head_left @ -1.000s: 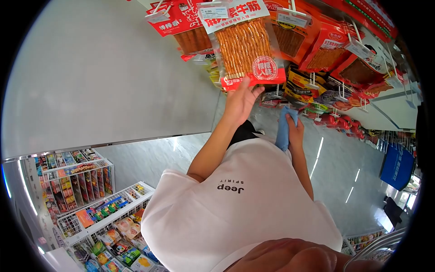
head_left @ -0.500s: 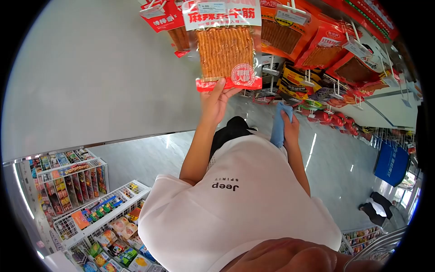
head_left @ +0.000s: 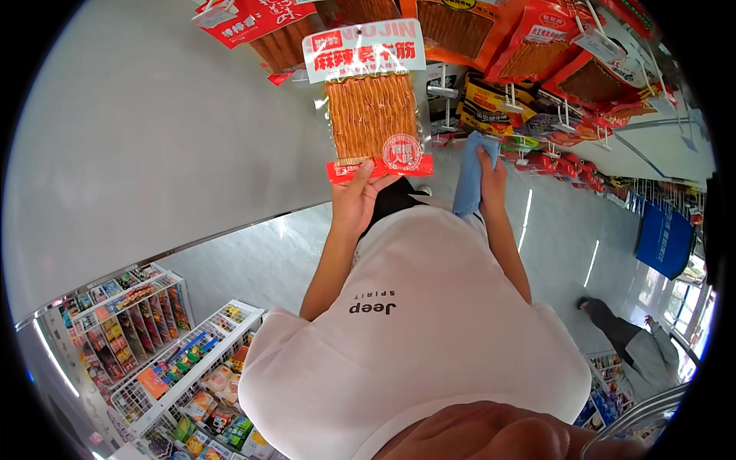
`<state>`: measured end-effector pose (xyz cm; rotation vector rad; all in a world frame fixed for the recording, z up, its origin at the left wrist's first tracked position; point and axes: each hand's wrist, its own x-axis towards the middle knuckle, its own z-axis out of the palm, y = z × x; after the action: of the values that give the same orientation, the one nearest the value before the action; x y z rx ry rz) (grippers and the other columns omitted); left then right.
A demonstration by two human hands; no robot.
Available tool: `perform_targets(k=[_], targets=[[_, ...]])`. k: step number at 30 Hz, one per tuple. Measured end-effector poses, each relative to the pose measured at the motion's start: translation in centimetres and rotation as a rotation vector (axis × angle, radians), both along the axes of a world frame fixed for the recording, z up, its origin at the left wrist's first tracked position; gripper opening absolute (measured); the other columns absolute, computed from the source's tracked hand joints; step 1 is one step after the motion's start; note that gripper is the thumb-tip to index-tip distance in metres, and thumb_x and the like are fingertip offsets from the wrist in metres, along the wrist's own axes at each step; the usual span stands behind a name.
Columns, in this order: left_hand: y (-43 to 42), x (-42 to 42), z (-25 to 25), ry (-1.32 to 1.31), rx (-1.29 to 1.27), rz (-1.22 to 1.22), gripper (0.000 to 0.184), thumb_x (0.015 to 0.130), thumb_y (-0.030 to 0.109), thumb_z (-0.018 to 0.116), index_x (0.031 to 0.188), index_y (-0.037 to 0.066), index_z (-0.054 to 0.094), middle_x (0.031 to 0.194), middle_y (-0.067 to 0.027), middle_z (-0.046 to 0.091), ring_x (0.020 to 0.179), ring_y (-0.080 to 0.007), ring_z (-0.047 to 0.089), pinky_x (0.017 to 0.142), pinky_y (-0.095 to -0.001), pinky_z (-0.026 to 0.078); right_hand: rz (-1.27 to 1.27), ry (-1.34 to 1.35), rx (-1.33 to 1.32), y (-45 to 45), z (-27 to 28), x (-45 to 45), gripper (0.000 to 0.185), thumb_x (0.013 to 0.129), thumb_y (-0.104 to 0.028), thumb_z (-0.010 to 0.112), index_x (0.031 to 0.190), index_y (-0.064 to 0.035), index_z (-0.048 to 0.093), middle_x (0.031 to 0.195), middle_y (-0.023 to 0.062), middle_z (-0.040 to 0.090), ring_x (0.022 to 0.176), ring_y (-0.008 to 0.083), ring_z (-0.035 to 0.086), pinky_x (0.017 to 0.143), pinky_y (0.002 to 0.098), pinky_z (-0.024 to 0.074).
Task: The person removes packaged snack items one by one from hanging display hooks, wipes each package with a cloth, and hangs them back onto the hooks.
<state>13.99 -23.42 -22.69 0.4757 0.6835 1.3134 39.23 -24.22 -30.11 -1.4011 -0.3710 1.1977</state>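
My left hand [head_left: 357, 199] pinches the bottom edge of a flat, clear-fronted snack packet [head_left: 371, 115], with the thumb on its front. Brown strips fill the packet, under a white header with red lettering and above a red bottom band. Its whole top edge shows, in front of the hanging packets. In my right hand [head_left: 493, 182], lower and to the right, is a folded blue cloth [head_left: 469, 176], with the fingers closed round it. Several red and orange snack packets [head_left: 534, 38] hang on hooks just beyond the packet I hold.
White hooks with price tags [head_left: 598, 44] jut out at the upper right. A pale grey panel [head_left: 169, 130] fills the left side. Wire racks of packaged goods [head_left: 184, 360] stand at the lower left. Another person [head_left: 636, 345] is at the far right, near a blue bin-like container [head_left: 664, 239].
The packet in my left hand has come down toward me, clear of the price tag that overlapped its top. My right hand has risen slightly with the cloth. The other person has shifted.
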Motion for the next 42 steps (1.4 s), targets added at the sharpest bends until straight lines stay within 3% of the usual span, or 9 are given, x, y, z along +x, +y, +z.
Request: perform_targets(k=[5, 8, 9, 12, 19, 28, 36, 42], targets=[[-0.8, 1.3, -2.5, 0.176, -0.032, -0.032, 0.038, 0.099, 0.001, 0.057, 0.135, -0.003, 0.047, 0.126, -0.0155, 0.062, 0.111, -0.0262, 0.065, 0.094, -0.049, 0.059, -0.048, -0.019, 0.187, 0.5, 3.6, 0.0, 0.024, 0.097, -0.021, 0.066, 0.112, -0.0026, 0.066, 0.097, 0.0012, 0.065, 0.084, 0.0091, 0.059, 0.073, 0.0257, 0.0483], [-1.2, 2.0, -3.6, 0.236, -0.027, -0.083, 0.038, 0.098, 0.0, 0.058, 0.134, -0.003, 0.047, 0.124, -0.0146, 0.062, 0.111, -0.0242, 0.064, 0.095, -0.0459, 0.058, 0.096, -0.545, 0.331, 1.2, 4.6, -1.1, 0.023, 0.094, -0.016, 0.068, 0.112, -0.0011, 0.065, 0.099, 0.0055, 0.063, 0.089, 0.0135, 0.06, 0.077, 0.0283, 0.0484], [-1.2, 2.0, -4.0, 0.273, -0.007, -0.109, 0.038, 0.098, 0.0, 0.058, 0.134, -0.004, 0.047, 0.124, -0.0145, 0.061, 0.112, -0.0238, 0.064, 0.095, -0.0444, 0.058, 0.128, -0.796, 0.436, 1.8, 5.2, -1.4, 0.026, 0.088, -0.008, 0.071, 0.112, 0.0, 0.065, 0.1, 0.0107, 0.059, 0.089, 0.0209, 0.061, 0.077, 0.0306, 0.0482], [-1.2, 2.4, -3.8, 0.333, 0.036, -0.146, 0.039, 0.097, -0.001, 0.059, 0.133, -0.004, 0.047, 0.125, -0.0143, 0.061, 0.112, -0.0227, 0.063, 0.098, -0.0407, 0.056, 0.152, -0.97, 0.558, 3.7, 6.1, -1.7, 0.03, 0.083, -0.003, 0.071, 0.112, -0.0003, 0.065, 0.097, 0.0131, 0.058, 0.087, 0.0269, 0.061, 0.076, 0.0332, 0.0483], [-0.2, 4.1, -2.1, 0.22, 0.041, -0.072, 0.042, 0.096, -0.001, 0.06, 0.135, -0.003, 0.045, 0.126, -0.0145, 0.059, 0.113, -0.0234, 0.062, 0.1, -0.0416, 0.054, 0.207, -0.979, 0.497, 1.8, 4.7, -2.5, 0.041, 0.078, -0.001, 0.07, 0.118, -0.0029, 0.061, 0.095, 0.0164, 0.056, 0.085, 0.0351, 0.059, 0.074, 0.0375, 0.0488], [-0.1, 4.0, -1.9, 0.185, 0.056, -0.195, 0.044, 0.097, -0.002, 0.058, 0.138, -0.002, 0.042, 0.13, -0.0161, 0.057, 0.118, -0.0267, 0.06, 0.101, -0.0445, 0.054, -0.013, -1.104, 0.539, 5.1, 7.4, 0.0, 0.044, 0.077, -0.002, 0.073, 0.119, -0.0038, 0.06, 0.095, 0.0165, 0.057, 0.085, 0.0355, 0.06, 0.074, 0.0391, 0.0491], [0.3, 4.0, -2.2, 0.194, 0.077, -0.193, 0.044, 0.097, -0.001, 0.058, 0.139, -0.002, 0.041, 0.131, -0.0162, 0.057, 0.117, -0.0263, 0.061, 0.099, -0.0432, 0.056, 0.166, -1.126, 0.514, 2.1, 5.7, -1.3, 0.054, 0.068, 0.001, 0.076, 0.12, -0.0068, 0.061, 0.1, 0.0142, 0.059, 0.089, 0.0367, 0.061, 0.073, 0.0398, 0.0503], [-0.2, 3.9, -2.2, 0.325, 0.114, -0.269, 0.043, 0.098, 0.002, 0.059, 0.137, -0.005, 0.043, 0.13, -0.015, 0.058, 0.115, -0.0223, 0.061, 0.099, -0.0399, 0.055, -0.089, -1.222, 0.513, 6.1, 8.8, 1.6, 0.047, 0.072, -0.001, 0.076, 0.117, -0.0058, 0.063, 0.098, 0.0137, 0.059, 0.088, 0.0339, 0.062, 0.074, 0.0378, 0.0506]])
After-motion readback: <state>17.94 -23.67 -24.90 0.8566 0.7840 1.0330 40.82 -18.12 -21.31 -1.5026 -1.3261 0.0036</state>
